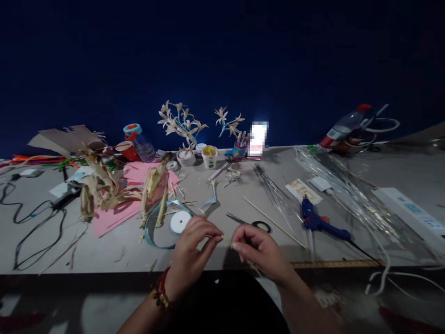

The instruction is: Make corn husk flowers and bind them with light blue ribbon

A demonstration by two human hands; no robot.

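Observation:
My left hand [194, 246] pinches one end of a thin pale strip [227, 239], perhaps dried husk, above the table's front edge. The other end sits between the closed fingertips of my right hand [259, 250], and a wispy pale bit hangs beneath that hand. Just behind my left hand lies a white spool [180, 221] with loose light-blue ribbon [149, 234] looping around it. Scissors [261, 226] with black handles rest beyond my right hand, near a thin stick [271, 219].
Dried corn husks [100, 185] lie on pink paper [116, 217] at left. Pale husk flowers [179, 123] stand at the back near small cups [210, 157] and a lit phone [257, 138]. A blue glue gun [323, 225], wires [278, 192] and a power strip [410, 208] occupy the right.

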